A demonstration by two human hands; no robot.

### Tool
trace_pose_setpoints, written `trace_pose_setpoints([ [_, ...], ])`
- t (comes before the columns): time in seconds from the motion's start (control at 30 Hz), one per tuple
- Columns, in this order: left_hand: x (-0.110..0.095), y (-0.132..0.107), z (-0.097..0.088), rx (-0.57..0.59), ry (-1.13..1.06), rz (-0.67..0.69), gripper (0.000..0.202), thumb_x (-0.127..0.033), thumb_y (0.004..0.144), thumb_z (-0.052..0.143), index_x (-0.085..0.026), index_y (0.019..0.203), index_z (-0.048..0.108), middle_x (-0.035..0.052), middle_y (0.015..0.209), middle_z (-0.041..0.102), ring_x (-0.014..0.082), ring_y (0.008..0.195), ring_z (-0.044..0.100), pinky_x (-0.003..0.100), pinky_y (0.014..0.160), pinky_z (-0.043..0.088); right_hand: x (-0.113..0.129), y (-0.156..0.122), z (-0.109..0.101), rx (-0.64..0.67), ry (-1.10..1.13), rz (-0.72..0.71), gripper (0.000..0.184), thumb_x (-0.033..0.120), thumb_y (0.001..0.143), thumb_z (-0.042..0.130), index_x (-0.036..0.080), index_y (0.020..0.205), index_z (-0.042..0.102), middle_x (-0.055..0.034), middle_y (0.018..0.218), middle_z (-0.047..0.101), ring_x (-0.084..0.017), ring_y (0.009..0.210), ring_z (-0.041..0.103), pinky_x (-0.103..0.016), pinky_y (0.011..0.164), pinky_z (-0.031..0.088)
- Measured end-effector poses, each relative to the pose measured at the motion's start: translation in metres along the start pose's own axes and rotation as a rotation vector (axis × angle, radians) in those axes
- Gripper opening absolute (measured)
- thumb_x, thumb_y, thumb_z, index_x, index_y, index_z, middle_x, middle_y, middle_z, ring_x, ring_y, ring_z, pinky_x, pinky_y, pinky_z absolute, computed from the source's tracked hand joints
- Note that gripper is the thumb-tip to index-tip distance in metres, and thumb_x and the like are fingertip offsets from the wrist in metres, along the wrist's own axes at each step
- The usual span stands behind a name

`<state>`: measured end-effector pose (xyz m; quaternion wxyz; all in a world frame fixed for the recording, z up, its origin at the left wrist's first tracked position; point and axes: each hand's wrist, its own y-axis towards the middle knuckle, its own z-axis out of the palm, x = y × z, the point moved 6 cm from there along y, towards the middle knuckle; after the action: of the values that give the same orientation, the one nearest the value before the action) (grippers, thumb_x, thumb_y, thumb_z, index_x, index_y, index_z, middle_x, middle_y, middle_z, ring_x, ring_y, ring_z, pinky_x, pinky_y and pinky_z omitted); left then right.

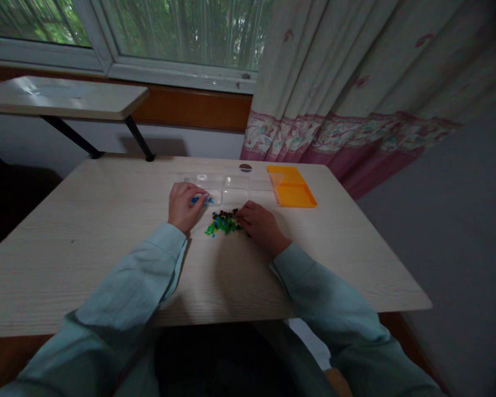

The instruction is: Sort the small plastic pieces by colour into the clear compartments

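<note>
Seated at a pale wooden table (107,248), you work with both hands near its far edge, sleeves of a light blue-green shirt (149,275) running up from the near edge. Your left hand (183,205) is curled, fingertips pinched on a few small blue pieces (200,199) right at the near left compartment of a clear plastic sorting box (231,187) — whether the pieces are inside the compartment or just above its rim cannot be told. Your right hand (259,223) lies knuckles-up with its fingers bent onto the right side of a small heap of mixed pieces (223,222) in green, blue and dark red; whether it grips any of them cannot be told, since the fingertips are hidden in the heap.

The heap sits on the bare tabletop between your two hands, just on the near side of the clear box and touching neither its wall nor the left hand, as far as the dim light allows. The box stretches along the far edge, its compartments see-through. At its right end, an orange lid or tray (291,187) lies flat, reaching toward the far right corner. A small dark round spot (245,167) marks the far edge behind the box.

Beyond the table stand a second, smaller table (62,98), a window (169,38) and a patterned curtain (355,99).
</note>
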<state>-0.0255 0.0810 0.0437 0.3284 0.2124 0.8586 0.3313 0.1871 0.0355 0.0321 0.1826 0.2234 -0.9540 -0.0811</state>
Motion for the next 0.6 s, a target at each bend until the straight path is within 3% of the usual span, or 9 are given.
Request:
trace_pose_setpoints([
  [0.33,0.0006,0.0008,0.0002,0.001,0.003,0.004,0.019,-0.039,0.087,0.06,-0.023,0.087,0.069,0.0035,0.089,0.063,0.0209,0.093,0.054,0.04,0.089,0.039,-0.0019,0.0017,0.0001,0.005,-0.054,0.063,0.017,0.027,0.091,0.055,0.021,0.095,0.07,-0.0067,0.099,0.062,-0.018,0.091,0.057,-0.027,0.074,0.041],
  [0.6,0.0012,0.0004,-0.0016,-0.003,0.01,-0.011,0.02,-0.038,0.088,0.058,-0.023,0.088,0.071,0.0048,0.089,0.063,0.0223,0.094,0.053,0.041,0.088,0.039,-0.0043,0.002,0.0001,-0.023,0.052,0.079,0.015,0.025,0.09,0.056,0.02,0.091,0.07,-0.0058,0.096,0.062,-0.016,0.087,0.056,-0.026,0.074,0.041],
])
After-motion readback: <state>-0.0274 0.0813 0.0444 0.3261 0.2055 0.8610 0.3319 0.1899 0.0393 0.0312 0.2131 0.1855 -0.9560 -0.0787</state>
